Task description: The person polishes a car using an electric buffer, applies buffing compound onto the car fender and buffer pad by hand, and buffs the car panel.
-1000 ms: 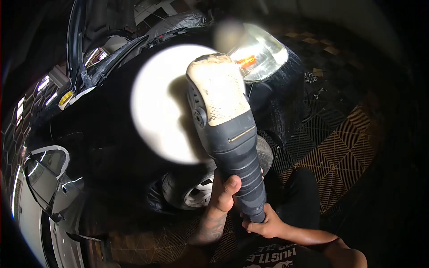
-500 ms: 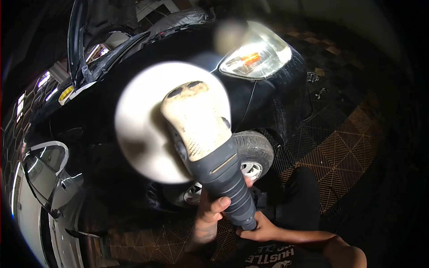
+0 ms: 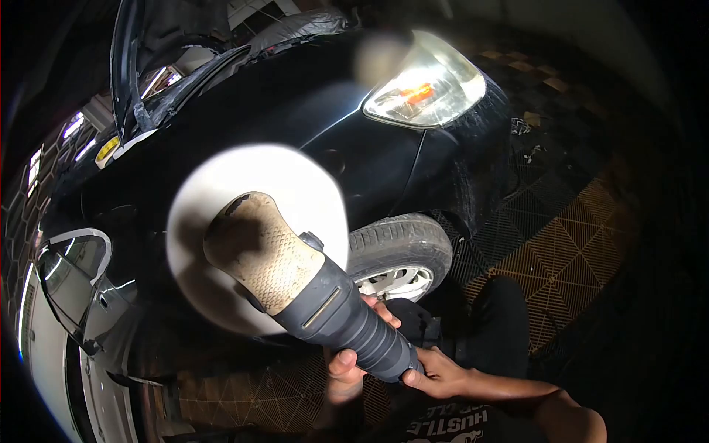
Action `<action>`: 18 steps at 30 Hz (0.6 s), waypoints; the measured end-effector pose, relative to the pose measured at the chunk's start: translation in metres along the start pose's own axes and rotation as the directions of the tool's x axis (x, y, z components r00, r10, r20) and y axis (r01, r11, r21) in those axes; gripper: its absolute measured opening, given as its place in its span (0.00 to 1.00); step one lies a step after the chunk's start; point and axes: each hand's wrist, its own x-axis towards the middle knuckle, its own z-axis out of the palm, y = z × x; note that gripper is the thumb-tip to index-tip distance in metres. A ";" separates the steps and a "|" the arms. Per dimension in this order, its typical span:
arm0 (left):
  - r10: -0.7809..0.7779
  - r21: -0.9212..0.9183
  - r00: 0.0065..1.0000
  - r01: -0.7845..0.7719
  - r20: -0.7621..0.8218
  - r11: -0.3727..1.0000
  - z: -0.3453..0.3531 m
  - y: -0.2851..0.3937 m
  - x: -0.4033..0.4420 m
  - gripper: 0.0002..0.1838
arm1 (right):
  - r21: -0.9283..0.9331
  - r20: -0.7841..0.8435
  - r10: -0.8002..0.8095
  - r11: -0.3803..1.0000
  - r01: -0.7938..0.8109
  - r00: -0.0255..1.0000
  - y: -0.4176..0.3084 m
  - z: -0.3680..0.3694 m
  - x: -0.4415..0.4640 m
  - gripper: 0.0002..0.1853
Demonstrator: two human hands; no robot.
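Observation:
My two hands hold a polisher with a dark ribbed body (image 3: 362,325) and a worn tan head cover. Its round white pad (image 3: 310,177) is at the black car's fender (image 3: 244,103); the pad's underside is hidden, so I cannot tell whether it touches. My left hand (image 3: 346,373) is wrapped under the middle of the body, thumb on the near side and fingertips showing on the far side. My right hand (image 3: 439,375) is closed round the polisher's tail end. The front wheel (image 3: 406,255) is just right of the pad.
A lit headlight (image 3: 432,85) is at the upper right of the fender. A side mirror (image 3: 77,255) and yellow tape (image 3: 108,151) are at the left. The hood (image 3: 129,66) appears raised. Brown and black floor tiles (image 3: 561,258) lie to the right, beside my knee (image 3: 502,314).
The polisher's head and pad have swung left and downward, so the body slants more. More of the wheel and fender shows. My hands keep their hold.

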 end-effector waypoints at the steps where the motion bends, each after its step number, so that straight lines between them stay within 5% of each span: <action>1: 0.012 -0.005 1.000 -0.012 0.011 1.000 -0.001 -0.001 0.000 0.45 | 0.009 0.021 0.027 1.000 -0.027 0.999 0.000 -0.001 -0.001 0.35; 11: -0.124 -0.137 0.986 0.139 0.115 0.981 0.006 -0.021 0.007 0.41 | -0.050 -0.115 -0.017 0.999 0.012 0.993 -0.004 -0.007 -0.011 0.29; 13: -0.166 -0.083 0.982 0.174 0.091 0.981 0.015 -0.027 0.011 0.42 | 0.026 -0.159 0.186 0.983 -0.184 0.970 -0.011 -0.013 -0.016 0.24; 18: -0.270 -0.022 0.949 0.277 0.164 0.960 0.027 -0.053 0.021 0.41 | 0.093 -0.279 0.235 0.972 -0.218 0.931 -0.002 -0.025 -0.040 0.16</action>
